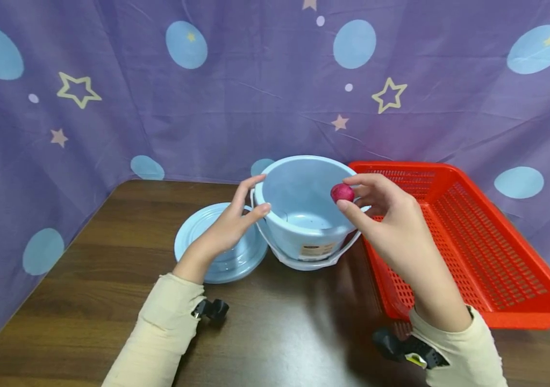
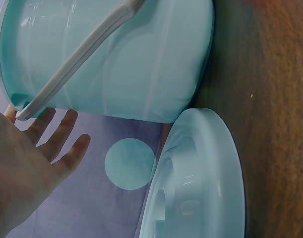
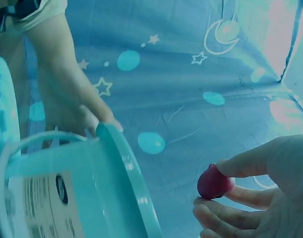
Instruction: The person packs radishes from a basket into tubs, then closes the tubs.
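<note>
Head view: your right hand point(image 1: 391, 217) pinches the red thing point(image 1: 342, 192), while left of that grip your left hand point(image 1: 228, 224), fingers spread, probably steadies the bucket point(image 1: 285, 232).

A brown wooden tabletop point(image 1: 86, 322) stretched forward to a purple cloth point(image 1: 236, 123) printed with stars and blue ovals. Near the tabletop's back edge stood a light-blue bucket point(image 1: 304, 242), upright, its handle point(image 1: 275, 248) lowered across the front and a label point(image 1: 317, 250) showing on its wall. A matching round lid point(image 1: 221, 274) lay beside it, toward the tabletop's left edge. The left hand point(image 1: 228, 228) touched the bucket's rim with thumb and forefinger. The right hand point(image 1: 386, 215) pinched a small magenta ball point(image 1: 342, 192) near the opposite rim. A red slotted basket point(image 1: 473, 247) filled the tabletop's right side.
</note>
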{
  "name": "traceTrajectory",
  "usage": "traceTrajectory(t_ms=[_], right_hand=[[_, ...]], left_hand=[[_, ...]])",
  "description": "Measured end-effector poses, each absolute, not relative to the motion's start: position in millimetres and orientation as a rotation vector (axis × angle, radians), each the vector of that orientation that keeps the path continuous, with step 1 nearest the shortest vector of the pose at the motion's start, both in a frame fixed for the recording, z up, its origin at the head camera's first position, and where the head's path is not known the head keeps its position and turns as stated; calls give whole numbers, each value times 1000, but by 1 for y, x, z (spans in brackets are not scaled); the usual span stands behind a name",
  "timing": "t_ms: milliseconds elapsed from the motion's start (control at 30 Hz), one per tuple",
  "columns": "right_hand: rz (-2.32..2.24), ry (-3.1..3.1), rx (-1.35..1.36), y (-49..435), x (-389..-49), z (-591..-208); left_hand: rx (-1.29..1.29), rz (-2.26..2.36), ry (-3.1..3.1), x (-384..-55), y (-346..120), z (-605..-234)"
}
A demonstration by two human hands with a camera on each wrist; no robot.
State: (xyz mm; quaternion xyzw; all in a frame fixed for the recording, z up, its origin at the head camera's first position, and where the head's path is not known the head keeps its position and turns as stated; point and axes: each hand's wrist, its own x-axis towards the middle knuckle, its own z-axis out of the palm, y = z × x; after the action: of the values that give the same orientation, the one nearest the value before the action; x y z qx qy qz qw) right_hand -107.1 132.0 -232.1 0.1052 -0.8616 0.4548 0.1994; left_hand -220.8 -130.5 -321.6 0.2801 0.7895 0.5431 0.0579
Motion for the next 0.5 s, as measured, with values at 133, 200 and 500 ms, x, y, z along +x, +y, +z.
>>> traceTrajectory(t_ms=[133,200,500], right_hand=[[1264,-2403,318,123,-110,-233],[1251,-2414,319,119,-112,-236],[1144,-2498,320,109,-121,-251]], left_hand=[[842,1645,2402,-220,-133,-322],[849,1644,2403,-221,-133,-322],[865,1637,2397,-220,-131,-320]])
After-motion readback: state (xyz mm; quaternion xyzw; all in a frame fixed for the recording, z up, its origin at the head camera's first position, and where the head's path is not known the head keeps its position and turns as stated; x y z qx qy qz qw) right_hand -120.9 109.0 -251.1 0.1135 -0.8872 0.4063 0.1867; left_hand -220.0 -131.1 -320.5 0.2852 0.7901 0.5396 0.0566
